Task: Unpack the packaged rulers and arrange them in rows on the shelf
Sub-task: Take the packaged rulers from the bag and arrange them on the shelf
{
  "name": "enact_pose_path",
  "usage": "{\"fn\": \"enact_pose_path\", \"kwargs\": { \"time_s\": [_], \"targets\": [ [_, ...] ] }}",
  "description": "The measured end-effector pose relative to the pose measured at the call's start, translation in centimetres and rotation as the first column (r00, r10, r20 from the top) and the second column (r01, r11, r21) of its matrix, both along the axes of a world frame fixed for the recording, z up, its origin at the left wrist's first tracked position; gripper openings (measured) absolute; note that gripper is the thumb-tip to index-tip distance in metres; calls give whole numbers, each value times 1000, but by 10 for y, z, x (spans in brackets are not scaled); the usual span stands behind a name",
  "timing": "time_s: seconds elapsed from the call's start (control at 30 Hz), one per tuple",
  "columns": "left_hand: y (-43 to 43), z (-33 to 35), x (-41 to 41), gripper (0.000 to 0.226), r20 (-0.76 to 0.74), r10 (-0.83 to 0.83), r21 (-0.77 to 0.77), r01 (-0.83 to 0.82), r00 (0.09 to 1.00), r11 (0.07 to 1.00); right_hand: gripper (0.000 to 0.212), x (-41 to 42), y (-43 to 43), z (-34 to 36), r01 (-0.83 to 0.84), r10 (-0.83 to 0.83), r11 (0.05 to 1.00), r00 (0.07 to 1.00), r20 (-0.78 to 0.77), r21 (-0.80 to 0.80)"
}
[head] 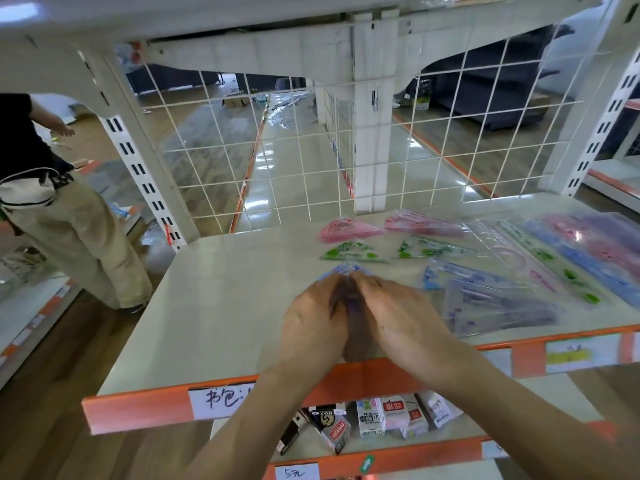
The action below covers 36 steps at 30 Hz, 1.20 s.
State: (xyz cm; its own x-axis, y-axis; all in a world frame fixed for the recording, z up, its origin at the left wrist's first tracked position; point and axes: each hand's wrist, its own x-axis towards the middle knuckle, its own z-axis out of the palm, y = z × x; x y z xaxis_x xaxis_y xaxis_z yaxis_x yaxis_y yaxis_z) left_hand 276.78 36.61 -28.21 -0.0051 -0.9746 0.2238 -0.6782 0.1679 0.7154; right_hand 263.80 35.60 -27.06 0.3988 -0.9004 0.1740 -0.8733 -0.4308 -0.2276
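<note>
Over the cream shelf (214,299), my left hand (311,323) and my right hand (391,317) are pressed together around a blue triangular ruler (341,270). Only its far tip shows beyond my fingers. Behind it lie pink triangles (346,230) and green triangles (353,252) in rows. To the right are a blue triangle (460,273), a purple set (498,306), a clear stencil ruler (502,244) and long green, blue and pink rulers (575,251).
A white wire grid (311,150) backs the shelf. An orange front edge (138,407) carries a handwritten label. Small boxes (370,417) sit on the lower shelf. A person in beige trousers (69,237) stands at the left.
</note>
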Motion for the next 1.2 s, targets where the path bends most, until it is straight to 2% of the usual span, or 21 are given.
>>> {"fn": "enact_pose_path", "kwargs": {
  "time_s": [0.03,0.13,0.17,0.27,0.37,0.43,0.5,0.57,0.63,0.7,0.77,0.83,0.9,1.0,1.07,1.13,1.17,1.2],
  "targets": [
    [0,1,1,48,8,3,-11,-3,1000,1000,46,-1,0,0,5,-4,1000,1000,13,-20],
    [0,2,2,51,38,-35,1,35,999,999,47,0,0,-11,66,-36,985,983,179,-161],
    [-1,2,2,48,46,-29,-7,29,999,1000,50,3,1,-14,67,-33,985,977,213,-159],
    [-3,0,2,40,98,-1,-62,7,995,998,67,10,6,-18,22,-18,1000,971,238,-15],
    [-5,1,4,33,49,-36,-36,38,998,999,58,6,2,-16,63,-52,997,963,265,-34],
    [-8,1,6,22,56,-41,-12,42,998,999,54,3,-1,-14,26,-17,999,979,205,-43],
    [-8,4,8,23,62,-76,-15,77,995,997,43,-3,-7,-11,-19,26,998,988,150,-52],
    [-4,10,11,32,37,-115,-36,116,993,993,35,-11,-10,-3,-51,60,997,981,186,-53],
    [-3,11,15,30,19,-158,-48,158,987,986,29,-18,-11,0,-88,106,993,962,251,-81],
    [-2,8,19,25,24,-211,-13,211,977,977,23,-20,-8,-2,-133,136,991,954,267,-29],
    [-5,5,22,22,72,-192,-31,195,979,980,21,-22,-10,-2,-146,138,989,962,234,16],
    [-4,4,26,17,114,-107,-63,115,988,991,19,-26,-10,1,-141,141,990,971,196,-10],
    [-3,4,29,15,161,-74,-67,85,984,994,18,-27,-8,2,-139,140,990,965,220,-20],
    [-1,7,27,25,160,-97,20,95,982,995,17,-26,-9,1,-134,119,990,957,266,41],
    [-3,14,27,28,92,-79,121,67,993,990,18,-27,-17,4,-107,37,982,917,398,156],
    [-5,21,27,20,27,-69,231,61,997,971,26,-29,-23,8,-90,-66,952,874,482,292],
    [-5,24,26,11,3,-65,297,61,998,953,29,-30,-23,8,-84,-100,932,875,474,351],
    [-5,26,26,14,-15,-56,355,57,998,933,31,-30,-23,7,-77,-124,916,879,460,394]
  ]
}}
